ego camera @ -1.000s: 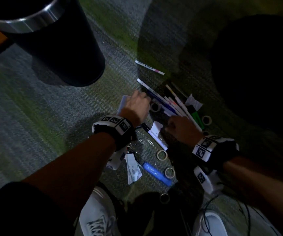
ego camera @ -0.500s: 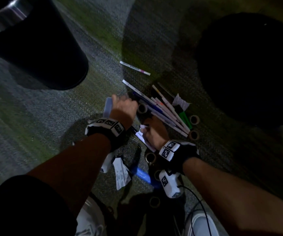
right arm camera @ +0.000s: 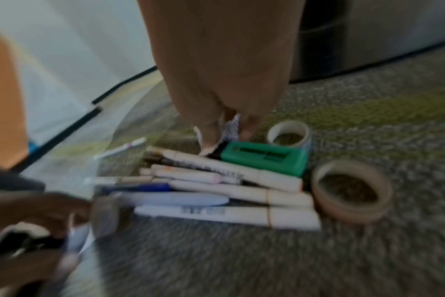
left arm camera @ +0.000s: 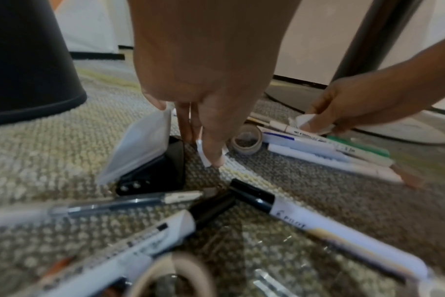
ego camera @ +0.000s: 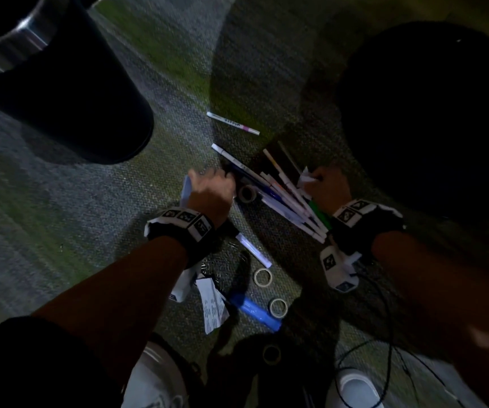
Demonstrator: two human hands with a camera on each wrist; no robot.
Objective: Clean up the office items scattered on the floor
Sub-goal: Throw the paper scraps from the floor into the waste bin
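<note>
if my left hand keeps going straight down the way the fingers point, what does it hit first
Probably the carpet itself. The left hand points down with a white paper scrap in its fingertips, just above the floor. A black stapler and a tape roll sit either side; depth is hard to judge.

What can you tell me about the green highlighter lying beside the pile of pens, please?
The green highlighter is a flat, chunky marker of what looks like plastic, with dark, blurred print on its broad face and a dark tip end. It lies flat on the carpet, pressed against the far edge of the pen pile. A roll of tape sits just behind it. The right hand pinches a scrap of paper right at its tip.
</note>
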